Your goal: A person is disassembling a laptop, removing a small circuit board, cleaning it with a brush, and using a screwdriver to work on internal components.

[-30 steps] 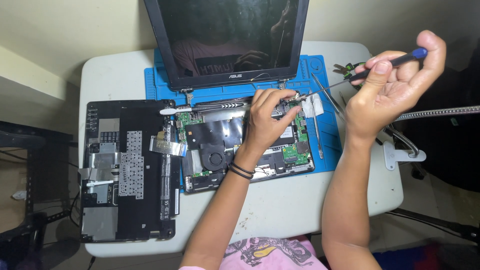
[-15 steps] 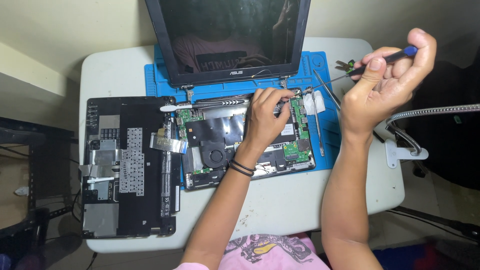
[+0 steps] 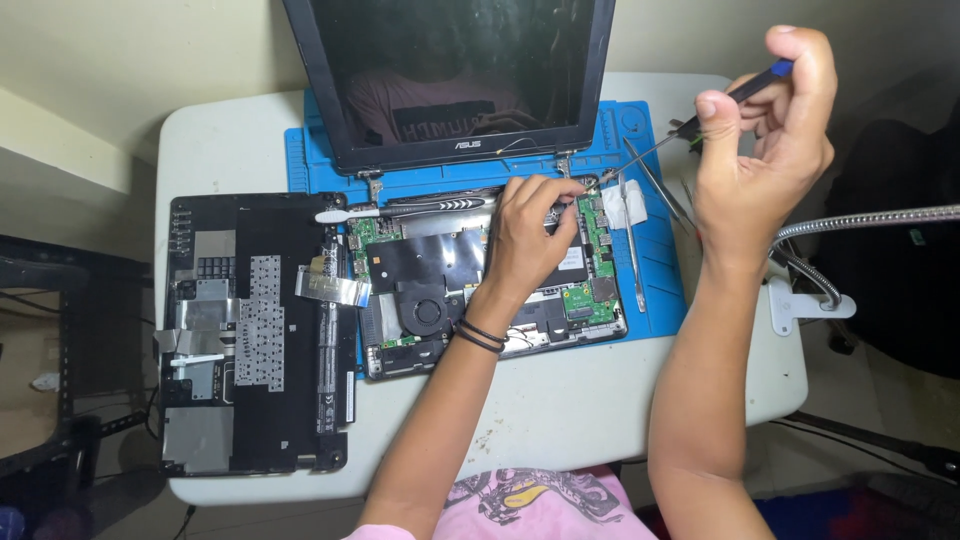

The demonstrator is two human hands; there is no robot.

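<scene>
Green boards and black shielding lie bare in the opened laptop (image 3: 480,280) under the left hand (image 3: 530,235), on a blue mat (image 3: 655,290) on the white table (image 3: 560,400); that hand rests palm down on the rear edge by the hinge, fingers curled and pressing on the chassis, though whether they pinch some small part I cannot tell; the right hand (image 3: 765,150) is raised above and to the right of it, clenched round a blue-handled screwdriver (image 3: 725,105) held between thumb and fingers, its thin shaft slanting down towards the left fingertips; between the two hands lie tweezers (image 3: 632,240) and a white scrap on the mat; far left of the left hand sits the removed keyboard cover (image 3: 250,340), underside up; beyond it the screen (image 3: 450,75) stands upright; the laptop looks light but fragile, its boards and ribbon cables easily harmed, so it is best gripped by the stiff plastic edges; the screwdriver is slim, rigid, light, best held at its handle
</scene>
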